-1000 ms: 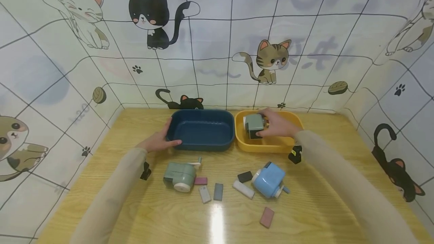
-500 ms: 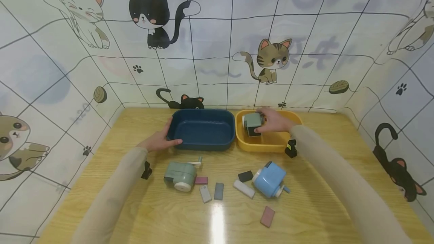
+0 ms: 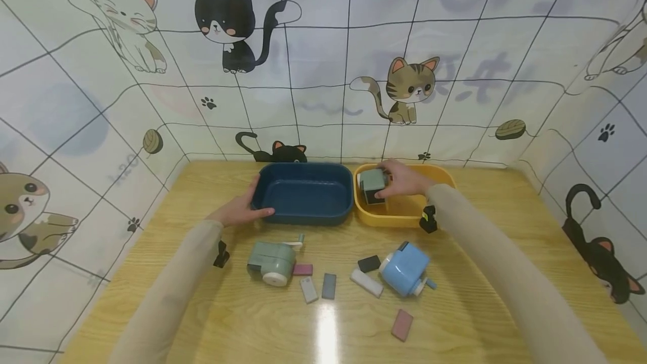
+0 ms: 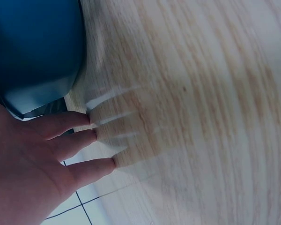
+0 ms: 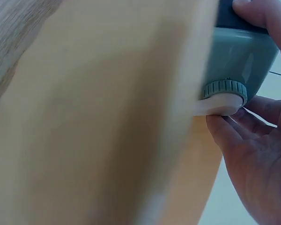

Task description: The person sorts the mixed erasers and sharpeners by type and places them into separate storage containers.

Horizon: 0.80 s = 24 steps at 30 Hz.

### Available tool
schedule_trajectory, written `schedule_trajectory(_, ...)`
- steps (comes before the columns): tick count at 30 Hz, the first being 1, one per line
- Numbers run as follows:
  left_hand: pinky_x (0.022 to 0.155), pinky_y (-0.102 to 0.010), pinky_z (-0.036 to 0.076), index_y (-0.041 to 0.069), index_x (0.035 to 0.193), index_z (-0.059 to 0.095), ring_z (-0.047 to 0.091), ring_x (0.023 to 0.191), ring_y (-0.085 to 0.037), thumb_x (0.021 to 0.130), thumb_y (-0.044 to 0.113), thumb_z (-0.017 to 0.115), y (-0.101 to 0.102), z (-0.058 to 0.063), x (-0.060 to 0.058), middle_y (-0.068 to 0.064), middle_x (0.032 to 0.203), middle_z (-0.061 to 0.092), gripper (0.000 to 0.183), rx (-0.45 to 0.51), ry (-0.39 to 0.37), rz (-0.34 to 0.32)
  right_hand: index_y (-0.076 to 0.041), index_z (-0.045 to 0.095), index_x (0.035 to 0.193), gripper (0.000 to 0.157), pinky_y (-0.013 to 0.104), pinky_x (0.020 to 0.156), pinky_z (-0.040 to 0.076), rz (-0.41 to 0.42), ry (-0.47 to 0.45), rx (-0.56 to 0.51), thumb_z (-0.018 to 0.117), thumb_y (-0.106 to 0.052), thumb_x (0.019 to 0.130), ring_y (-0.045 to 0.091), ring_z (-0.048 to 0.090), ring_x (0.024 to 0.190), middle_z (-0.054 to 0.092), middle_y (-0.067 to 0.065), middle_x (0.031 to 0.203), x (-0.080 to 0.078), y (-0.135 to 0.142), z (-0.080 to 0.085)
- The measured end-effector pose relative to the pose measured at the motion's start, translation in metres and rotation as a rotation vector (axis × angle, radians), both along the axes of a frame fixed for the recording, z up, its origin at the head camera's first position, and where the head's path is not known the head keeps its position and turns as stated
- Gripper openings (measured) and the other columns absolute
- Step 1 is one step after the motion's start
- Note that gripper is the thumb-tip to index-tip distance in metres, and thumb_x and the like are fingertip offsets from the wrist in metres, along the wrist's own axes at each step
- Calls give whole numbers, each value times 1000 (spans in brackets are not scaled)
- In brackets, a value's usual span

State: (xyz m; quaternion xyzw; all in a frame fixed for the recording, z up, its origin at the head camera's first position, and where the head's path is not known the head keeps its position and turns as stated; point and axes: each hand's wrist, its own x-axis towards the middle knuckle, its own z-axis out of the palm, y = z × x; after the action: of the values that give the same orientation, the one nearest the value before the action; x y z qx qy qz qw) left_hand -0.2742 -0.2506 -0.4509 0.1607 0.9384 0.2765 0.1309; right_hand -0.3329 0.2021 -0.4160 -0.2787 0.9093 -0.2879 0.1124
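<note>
My right hand grips a grey-green crank pencil sharpener inside the left part of the yellow bin. In the right wrist view, the thumb lies on the dark part of the sharpener, and the other fingers are by its white crank; the bin wall hides part of it. My left hand rests against the left end of the blue bin, thumb by its front side. Straight fingers show beside that bin in the left wrist view.
A second green sharpener and a blue sharpener lie in front of the bins. Between and near them are a white eraser, a black block, a pink block and several other small blocks. A cat-print cloth stands behind.
My right hand has shifted slightly left inside the yellow bin with the green sharpener. The left hand stays at the blue bin.
</note>
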Motion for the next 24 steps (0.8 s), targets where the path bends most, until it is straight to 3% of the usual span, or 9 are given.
schedule_trajectory(8, 103, -56, 33, 11, 154, -13, 42, 124, -52, 85, 62, 62, 1, 0, -1, -36, 148, 21, 114, -2, -8, 2, 8, 46, 130, 79, 43, 86, 46, 28, -36, 8, 86, -27, 71, 31, 51, 103, 48, 17, 117, -2, -2, -9)
schedule_trajectory(17, 104, -56, 31, 13, 154, -14, 40, 126, -51, 85, 61, 63, -1, -3, -1, -34, 151, 17, 114, 9, -11, 7, 11, 40, 130, 82, 46, 87, 44, 38, -51, 52, 84, -24, 72, 36, 47, 106, 44, 25, 122, 1, -9, -9)
schedule_trajectory(24, 105, -57, 29, 13, 154, -13, 38, 128, -51, 84, 62, 63, -1, -4, -3, -33, 152, 16, 114, 14, -6, 6, 9, 37, 132, 84, 43, 83, 44, 38, -73, 95, 83, -26, 72, 34, 43, 104, 41, 23, 121, 4, -13, -8)
